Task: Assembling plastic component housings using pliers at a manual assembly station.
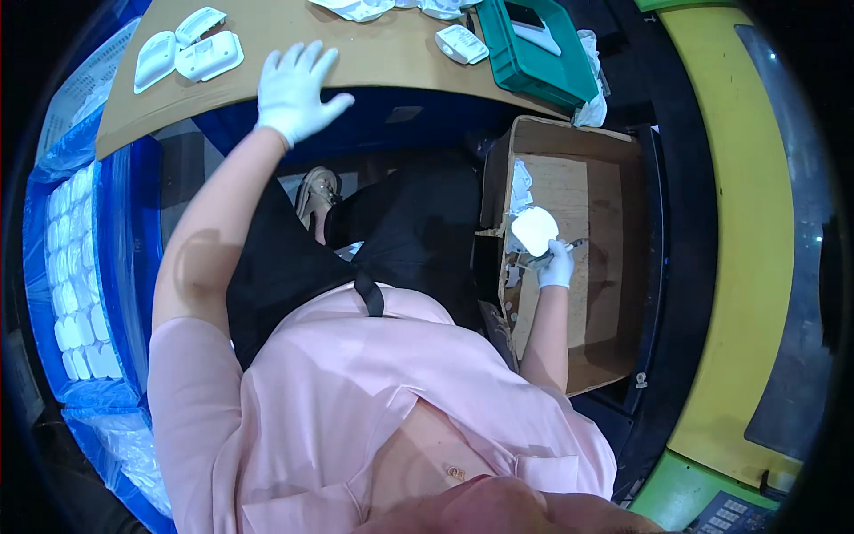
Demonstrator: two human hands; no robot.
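My left hand (296, 96), in a white glove, is held palm down with fingers spread at the front edge of the cardboard-topped table (391, 58); it holds nothing. White molded plastic parts (210, 57) lie on the table just beyond it, to the left. Over the open cardboard box (614, 191) on my right, my gloved right hand (557, 267) is closed on a white rounded-square plastic part (535, 230). A slim dark metal tool (576, 243), perhaps nippers, shows beside the fingers of this hand; its grip is partly hidden.
A green plastic tray (534, 58) stands at the table's right end beside another white part (462, 44). On the left, a blue-lined crate (124, 294) holds rows of white parts (76, 267). White scraps (521, 182) lie in the box. A yellow-green machine (738, 240) stands far right.
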